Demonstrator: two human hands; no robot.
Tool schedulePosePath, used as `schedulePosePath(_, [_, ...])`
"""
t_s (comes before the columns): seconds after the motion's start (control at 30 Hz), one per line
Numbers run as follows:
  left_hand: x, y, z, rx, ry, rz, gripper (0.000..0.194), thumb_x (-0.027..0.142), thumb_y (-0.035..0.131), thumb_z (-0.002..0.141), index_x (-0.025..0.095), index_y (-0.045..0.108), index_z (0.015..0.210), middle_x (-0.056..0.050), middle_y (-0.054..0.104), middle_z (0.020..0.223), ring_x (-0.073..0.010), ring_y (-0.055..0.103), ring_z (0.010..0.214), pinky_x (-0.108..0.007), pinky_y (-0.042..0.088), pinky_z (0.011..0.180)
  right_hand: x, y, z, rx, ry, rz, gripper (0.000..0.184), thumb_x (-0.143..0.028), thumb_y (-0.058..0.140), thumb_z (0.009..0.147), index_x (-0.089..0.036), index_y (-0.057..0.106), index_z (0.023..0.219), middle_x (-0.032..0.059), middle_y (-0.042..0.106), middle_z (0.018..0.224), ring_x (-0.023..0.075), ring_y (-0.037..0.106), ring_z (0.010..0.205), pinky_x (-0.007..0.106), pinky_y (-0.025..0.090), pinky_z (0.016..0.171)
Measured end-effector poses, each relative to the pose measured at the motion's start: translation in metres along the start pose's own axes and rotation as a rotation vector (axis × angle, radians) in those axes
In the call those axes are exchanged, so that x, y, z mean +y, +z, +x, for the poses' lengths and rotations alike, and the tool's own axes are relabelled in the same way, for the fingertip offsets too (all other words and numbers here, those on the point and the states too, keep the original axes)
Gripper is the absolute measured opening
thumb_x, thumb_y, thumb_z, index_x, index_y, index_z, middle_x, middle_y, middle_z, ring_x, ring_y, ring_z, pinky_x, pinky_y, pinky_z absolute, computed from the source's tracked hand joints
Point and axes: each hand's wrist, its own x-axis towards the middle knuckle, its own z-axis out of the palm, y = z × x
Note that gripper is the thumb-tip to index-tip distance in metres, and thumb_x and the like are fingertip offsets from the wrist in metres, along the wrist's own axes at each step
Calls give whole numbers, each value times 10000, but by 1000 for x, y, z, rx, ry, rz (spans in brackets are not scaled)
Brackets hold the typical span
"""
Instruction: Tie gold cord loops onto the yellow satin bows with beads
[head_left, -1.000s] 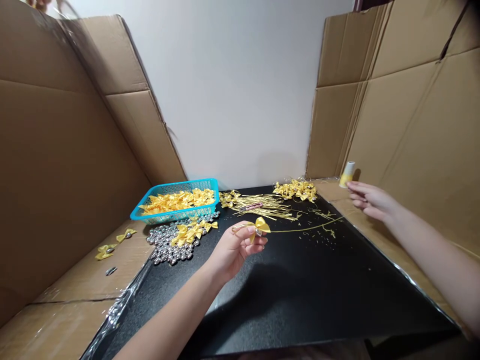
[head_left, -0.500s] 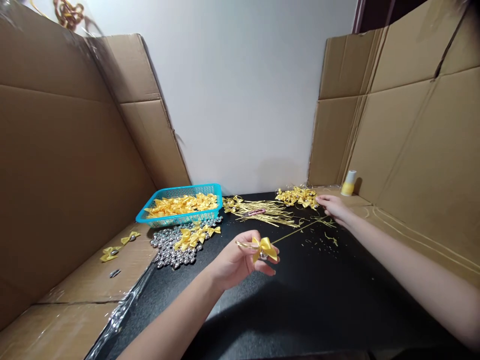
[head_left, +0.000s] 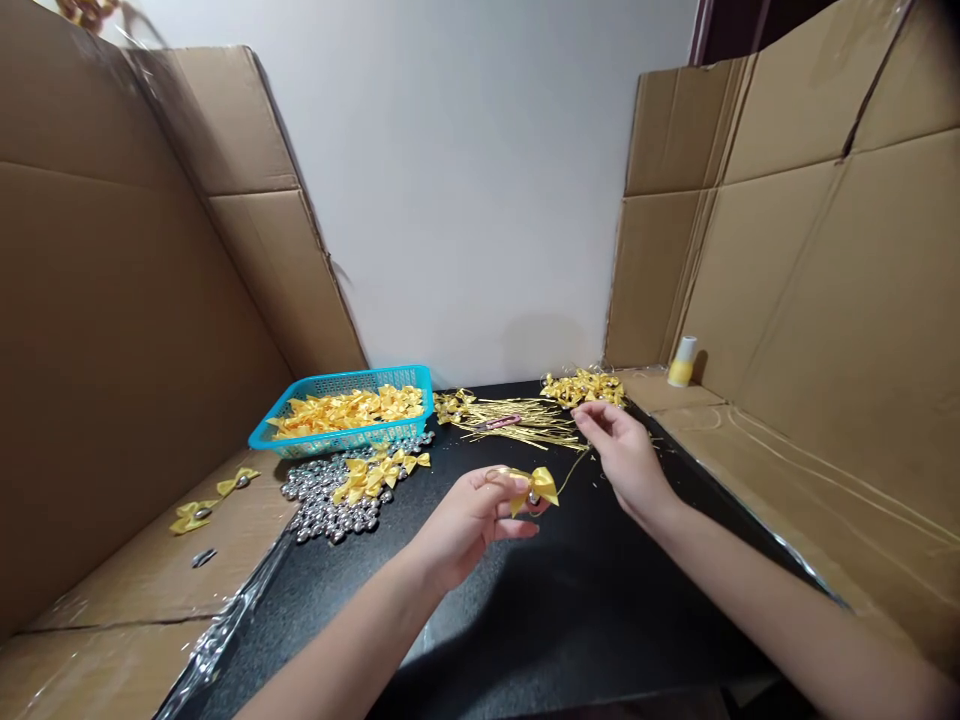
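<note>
Pinched in my left hand [head_left: 480, 515], near the middle of the view, is a yellow ribbon bow [head_left: 543, 485] with a small silver bead at its centre. A thin gold cord [head_left: 574, 472] runs slack from the bow up to my right hand [head_left: 626, 455]. The right thumb and forefinger are pressed together above the black tabletop, and the cord's far end is hidden at that hand. Behind the hands lie a bundle of gold strips [head_left: 536, 432] and a pink-handled tool [head_left: 501, 422]. A pile of beaded yellow bows [head_left: 589, 388] sits just beyond my right hand.
A turquoise basket [head_left: 262, 440] of yellow bows stands at the back left. Silver beads [head_left: 322, 505] with several bows on them lie before it. On the left cardboard are two bows [head_left: 191, 516] and a silver piece [head_left: 203, 557]. A thread spool [head_left: 682, 362] stands back right.
My right hand has come in from the far right towards the left hand. The cord, taut before, now hangs slack. My left hand still holds the bow, turned slightly.
</note>
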Motion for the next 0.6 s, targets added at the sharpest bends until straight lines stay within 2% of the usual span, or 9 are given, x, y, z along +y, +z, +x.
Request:
schedulePosePath(0.1, [-3, -1, 0, 44, 1, 25, 185, 253, 769, 619, 138, 689, 740, -80, 692, 836, -194, 634, 806, -265, 528, 610, -24, 8, -45, -58, -30, 35, 230, -421, 610, 854, -192, 622, 847, 34, 634, 835, 167, 583, 793, 265, 471, 721])
schedulePosePath(0.23, [-5, 0, -1, 97, 23, 15, 169, 246, 775, 609, 153, 676, 710, -41, 636, 802, -166, 578, 790, -232, 497, 574, -31, 16, -78, -162, -121, -14, 151, -304, 572, 896, -197, 618, 800, 24, 614, 794, 159, 582, 756, 259, 467, 690])
schedulePosePath(0.37, [-7, 3, -4, 118, 14, -3, 179, 248, 782, 589, 152, 664, 685, -8, 579, 735, -122, 515, 695, -189, 437, 506, -24, 19, -84, -153, -186, -99, 112, -218, 555, 894, -196, 613, 801, 15, 618, 775, 148, 583, 728, 252, 458, 669])
schedulePosePath(0.6, [-6, 6, -7, 119, -3, -47, 196, 252, 793, 593, 151, 634, 646, 15, 543, 698, -86, 469, 636, -169, 375, 487, -19, 15, -82, -90, -297, -148, 91, -145, 556, 861, -189, 600, 795, -1, 605, 736, 129, 567, 667, 232, 451, 621])
